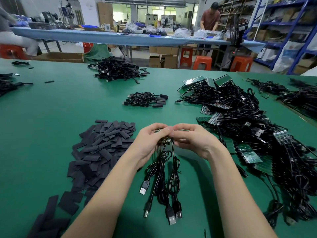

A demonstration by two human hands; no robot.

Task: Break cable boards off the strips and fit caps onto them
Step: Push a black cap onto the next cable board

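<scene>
Above the green table (51,117), both hands' (151,140) grip pinches a cable-trailing board strip (164,140).

Bright, even overhead lighting, no harsh hotspots. Soft short shadows fall on the green counter (51,117) just under the hands and beneath the cables hanging below them. Mild glare on the shiny strips (193,82) far beyond the hands, to the right. Strong wide-angle distortion: counter edge and shelving (291,31) bow at the frame borders. Foreground around the hands sharp; background beyond the counter slightly soft and smeared.
</scene>
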